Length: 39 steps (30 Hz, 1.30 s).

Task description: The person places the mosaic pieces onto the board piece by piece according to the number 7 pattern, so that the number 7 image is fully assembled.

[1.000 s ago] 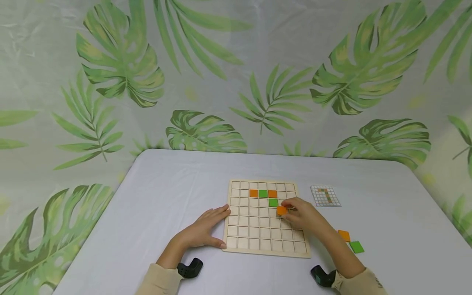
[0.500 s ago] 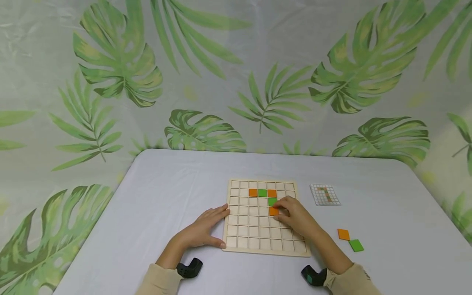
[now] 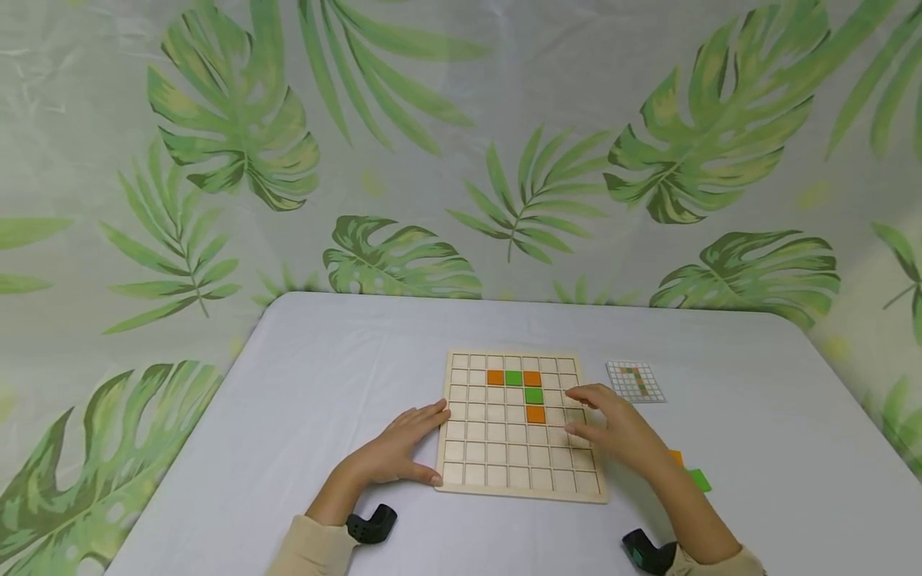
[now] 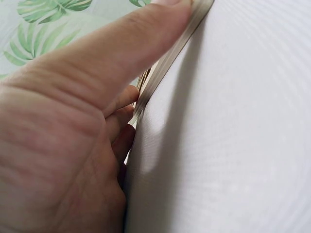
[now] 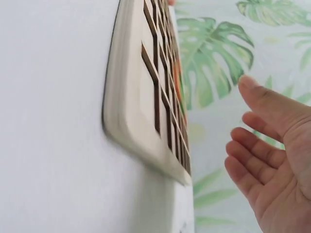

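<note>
The square-grid board lies flat on the white bench. Five tiles sit in its cells. Orange, green and orange stand side by side in the second row from the far edge; a green tile and then the lowest orange tile run nearward beneath the right-hand one.

The right hand is poised above the board's right side, clear of its surface in the right wrist view; thumb and fingers are apart, with a visible gap. The left hand rests at the left edge, fingers extended and touching the rim, thumb spread to the near corner.

Right of the board lies a small pattern card. Nearer the person, a loose orange tile and a loose green tile are partly hidden by the right forearm. Each wrist bears a black device. A leaf-printed backdrop stands behind the bench.
</note>
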Each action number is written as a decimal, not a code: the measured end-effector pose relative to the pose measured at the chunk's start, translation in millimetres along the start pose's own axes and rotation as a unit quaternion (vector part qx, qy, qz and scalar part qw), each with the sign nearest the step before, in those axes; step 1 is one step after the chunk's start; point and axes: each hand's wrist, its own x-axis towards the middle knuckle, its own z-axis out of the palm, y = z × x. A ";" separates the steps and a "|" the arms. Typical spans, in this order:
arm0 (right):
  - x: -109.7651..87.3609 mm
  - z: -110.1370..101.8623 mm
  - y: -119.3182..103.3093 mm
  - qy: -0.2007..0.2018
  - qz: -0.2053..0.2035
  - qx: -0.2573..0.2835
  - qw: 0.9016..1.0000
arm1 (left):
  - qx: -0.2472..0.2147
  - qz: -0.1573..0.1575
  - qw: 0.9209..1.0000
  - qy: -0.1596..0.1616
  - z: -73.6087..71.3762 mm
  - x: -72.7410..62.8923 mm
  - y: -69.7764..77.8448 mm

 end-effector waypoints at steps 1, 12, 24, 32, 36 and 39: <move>-5.3 -5.0 1.4 0.002 0.000 -0.003 1.000 | 0.000 -0.002 1.000 -0.001 0.0 -0.1 0.1; -68.6 -43.6 28.2 0.053 0.020 -0.062 0.996 | 0.001 -0.004 1.000 0.001 -0.4 0.2 0.2; -117.9 -57.1 64.3 0.007 0.126 -0.089 0.988 | -0.003 -0.005 1.000 0.000 -0.1 0.1 0.8; -127.2 -54.4 78.1 0.044 0.086 -0.109 0.989 | 0.002 -0.015 1.000 -0.004 -1.1 -0.2 0.9; -127.2 -51.7 78.7 0.047 0.087 -0.102 0.990 | 0.000 -0.014 1.000 -0.005 -1.3 -0.3 1.3; -126.2 -50.9 77.4 0.024 0.110 -0.087 0.990 | 0.000 -0.012 1.000 -0.005 -1.1 0.0 1.8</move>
